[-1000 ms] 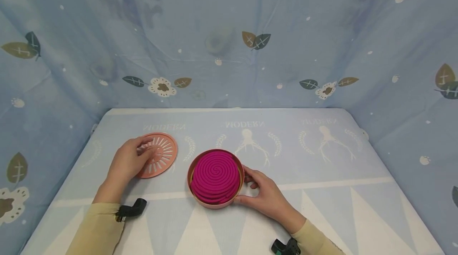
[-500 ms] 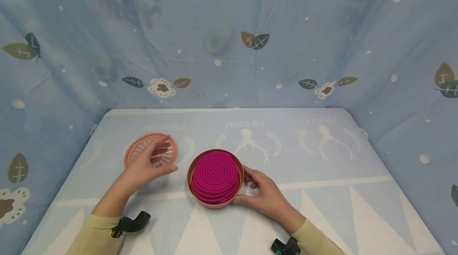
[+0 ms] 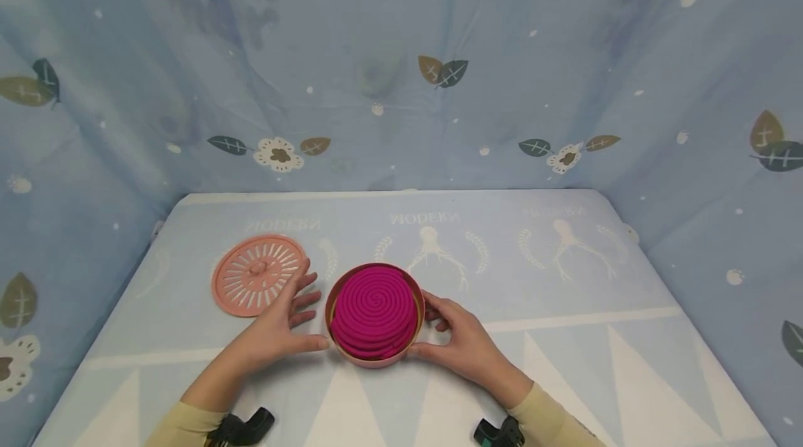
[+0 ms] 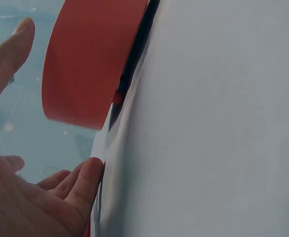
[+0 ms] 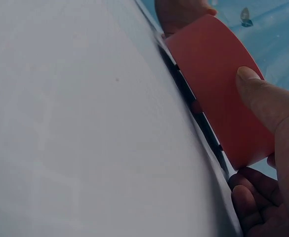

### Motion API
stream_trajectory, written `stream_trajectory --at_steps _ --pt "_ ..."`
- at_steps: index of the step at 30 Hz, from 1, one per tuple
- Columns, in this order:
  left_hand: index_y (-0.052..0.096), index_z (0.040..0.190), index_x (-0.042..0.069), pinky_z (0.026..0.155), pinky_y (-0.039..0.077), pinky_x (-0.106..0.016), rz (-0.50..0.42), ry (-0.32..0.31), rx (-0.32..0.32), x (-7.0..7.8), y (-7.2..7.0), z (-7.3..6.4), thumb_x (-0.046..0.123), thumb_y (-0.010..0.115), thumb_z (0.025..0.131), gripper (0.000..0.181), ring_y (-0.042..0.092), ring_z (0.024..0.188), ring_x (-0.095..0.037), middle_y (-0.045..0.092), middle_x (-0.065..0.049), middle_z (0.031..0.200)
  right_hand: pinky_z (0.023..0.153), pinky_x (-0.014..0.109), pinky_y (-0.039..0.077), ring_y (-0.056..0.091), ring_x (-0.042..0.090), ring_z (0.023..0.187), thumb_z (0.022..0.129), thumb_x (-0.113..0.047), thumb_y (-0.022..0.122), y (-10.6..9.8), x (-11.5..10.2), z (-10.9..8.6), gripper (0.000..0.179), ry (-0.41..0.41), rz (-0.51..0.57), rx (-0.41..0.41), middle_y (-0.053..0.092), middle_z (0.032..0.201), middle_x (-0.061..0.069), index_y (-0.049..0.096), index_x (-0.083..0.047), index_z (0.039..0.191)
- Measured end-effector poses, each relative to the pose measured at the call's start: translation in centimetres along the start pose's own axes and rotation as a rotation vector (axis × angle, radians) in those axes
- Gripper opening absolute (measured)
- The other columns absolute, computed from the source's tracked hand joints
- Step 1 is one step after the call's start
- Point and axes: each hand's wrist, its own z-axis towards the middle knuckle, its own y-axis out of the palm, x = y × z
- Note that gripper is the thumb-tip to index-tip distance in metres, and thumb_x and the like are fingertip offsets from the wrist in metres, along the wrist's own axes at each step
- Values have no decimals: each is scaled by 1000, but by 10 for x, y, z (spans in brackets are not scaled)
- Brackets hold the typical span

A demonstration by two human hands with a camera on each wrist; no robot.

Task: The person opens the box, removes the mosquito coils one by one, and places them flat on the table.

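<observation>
A round pink mosquito coil holder (image 3: 374, 363) stands on the table in the head view, with magenta spiral mosquito coils (image 3: 376, 307) stacked inside it. My right hand (image 3: 467, 349) grips its right side; the right wrist view shows the thumb (image 5: 263, 96) against the outer wall and the fingers low down by the base. On the other side, my left hand (image 3: 272, 335) is spread, its thumb tip close to the holder's left wall. Behind that hand lies the slotted pink lid (image 3: 251, 286), flat with its knob upward and its right edge partly covered by fingers.
A blue and white patterned cloth (image 3: 564, 391) covers the table (image 3: 552, 259). Blue printed curtains (image 3: 389, 35) rise behind it and along both sides. A black wrist camera (image 3: 241, 427) sits at the left sleeve, and another camera (image 3: 500, 432) at the right.
My left hand has let go of the lid, leaving it on the table slightly further left, and has moved right and nearer to the holder. My right hand has stayed on the holder.
</observation>
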Motion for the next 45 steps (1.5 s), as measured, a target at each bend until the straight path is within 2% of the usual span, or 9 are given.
stream_trajectory --at_steps 6,10,13,19,23,30,37,40,45 --pt "2 158 38 108 43 -35 -86 21 -42 -3 16 -4 9 89 72 126 31 141 -41 16 -19 160 82 25 55 58 7 102 72 -57 82 0 1 -1 92 -7 9 -14 59 114 -20 44 -27 149" --pt "3 158 39 108 42 -26 -87 16 -53 -5 23 -4 10 91 70 128 29 143 -38 17 -17 160 82 26 55 58 7 103 72 -56 83 -1 1 0 92 -18 16 -8 60 114 -20 44 -26 149" --pt "4 158 39 109 41 -25 -53 -10 -33 -7 27 -3 15 93 67 129 30 143 -33 21 -14 159 82 25 55 58 7 103 72 -56 83 -1 1 0 92 -16 12 -10 60 114 -20 44 -26 149" --pt "9 159 31 109 43 -35 88 -101 34 -4 35 -1 37 96 60 133 41 137 -28 34 -11 152 81 24 55 58 7 102 71 -57 82 -2 1 -1 92 -14 -12 -8 60 113 -19 45 -25 149" --pt "13 159 28 108 43 -36 130 -131 65 -1 38 1 43 97 54 135 46 133 -26 38 -8 150 81 24 55 58 7 101 72 -56 82 -1 2 -1 90 -16 -10 -6 59 113 -19 46 -24 148" --pt "20 159 20 110 39 -29 114 -61 47 -3 34 2 42 96 57 129 46 134 -20 37 -4 153 84 25 55 57 7 105 74 -56 81 0 -2 -3 88 -9 -9 -5 58 120 -20 47 -22 147" --pt "20 159 20 112 34 -25 113 -57 34 -3 31 2 41 96 57 128 39 138 -15 31 2 157 83 25 55 58 8 106 76 -54 80 1 -2 -4 87 -24 -7 -21 58 121 -18 46 -20 148" --pt "20 159 20 112 34 -24 103 -47 31 -4 32 2 40 96 58 128 39 138 -15 31 2 157 84 26 56 59 9 106 78 -53 80 -3 -1 -3 85 -31 5 -51 59 121 -16 46 -20 148" --pt "21 159 19 112 35 -24 84 -31 36 -4 33 2 38 96 59 126 40 138 -16 32 2 156 87 29 57 61 12 109 80 -48 80 -17 -5 3 80 3 55 -97 61 122 -12 48 -17 147"
